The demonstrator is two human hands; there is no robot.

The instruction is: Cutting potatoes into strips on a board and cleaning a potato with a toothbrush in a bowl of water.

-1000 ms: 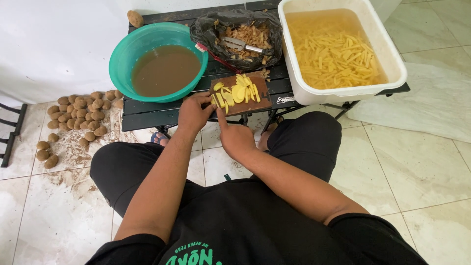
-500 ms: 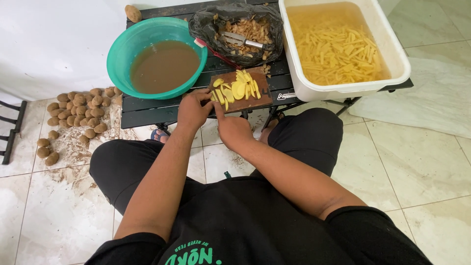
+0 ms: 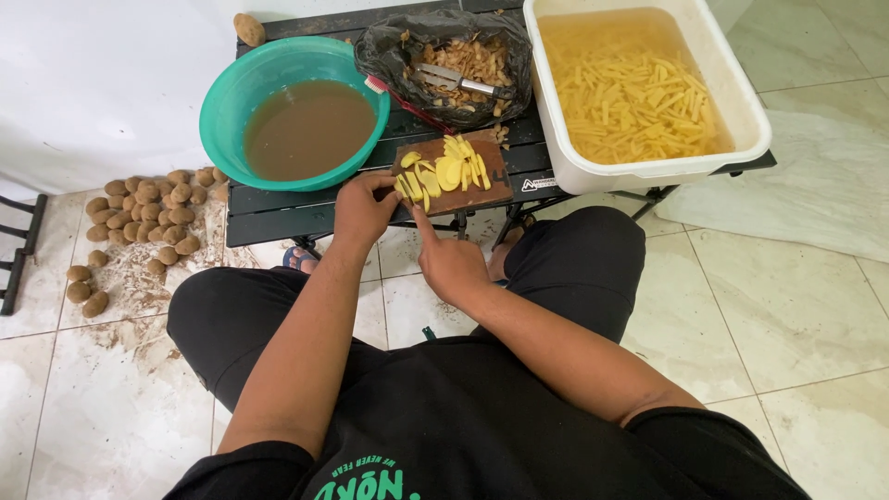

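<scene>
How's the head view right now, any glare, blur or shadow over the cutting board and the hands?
Head view: soft, even light; the cutting board, potato slices and both the left hand and right hand are sharp, no motion blur. No hard shadow on the board. The white wall at upper left is nearly blown out. Table edges bow slightly from the wide lens.

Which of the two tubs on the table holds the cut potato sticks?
The white rectangular tub at the right, with yellow sticks in water. The round teal basin at the left holds only murky brown water.
</scene>
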